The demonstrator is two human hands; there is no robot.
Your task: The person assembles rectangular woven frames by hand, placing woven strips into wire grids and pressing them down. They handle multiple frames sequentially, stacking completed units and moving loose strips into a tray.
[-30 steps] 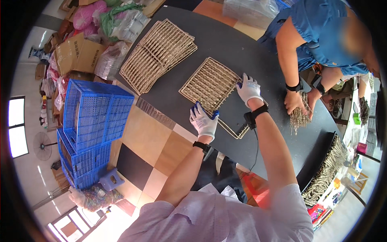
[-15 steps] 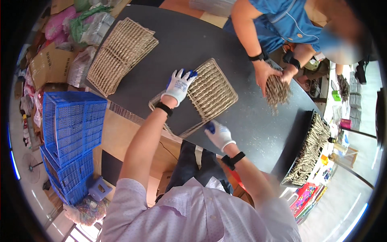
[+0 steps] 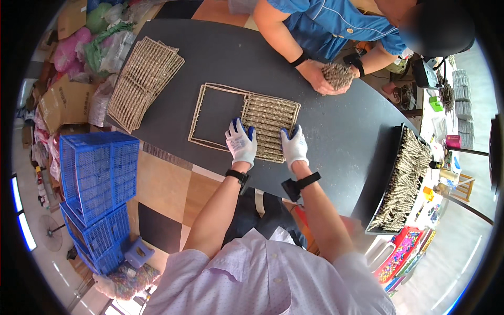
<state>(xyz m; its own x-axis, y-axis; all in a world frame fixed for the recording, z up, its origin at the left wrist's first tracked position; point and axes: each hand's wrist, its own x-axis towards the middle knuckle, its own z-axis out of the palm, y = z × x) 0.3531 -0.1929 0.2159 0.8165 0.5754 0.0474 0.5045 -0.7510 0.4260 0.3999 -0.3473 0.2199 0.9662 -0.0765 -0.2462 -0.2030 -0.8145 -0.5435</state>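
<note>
A rectangular woven frame (image 3: 269,123) in brown twisted cord lies on the dark grey table before me. Its right part is filled with woven rows; the left part is a bare outline. My left hand (image 3: 242,145), in a white glove with blue fingertips, straddles the bar between the two parts, thumb on the weave. My right hand (image 3: 294,148), gloved alike, grips the right edge, thumb inside and fingers outside. Parts of the frame under both hands are hidden. Several similar woven frames (image 3: 144,84) lie stacked at the table's far left.
Across the dark table (image 3: 220,58), a co-worker's hands (image 3: 321,79) hold a bundle of cord pieces (image 3: 337,75). A black tray (image 3: 382,212) full of short cord pieces (image 3: 401,184) stands at the right edge. Stacked blue crates (image 3: 100,168) stand left of the table.
The woven frame has turned and now lies squarer to me. My left hand has moved nearer to me, and my right hand has moved up onto the frame's right edge.
</note>
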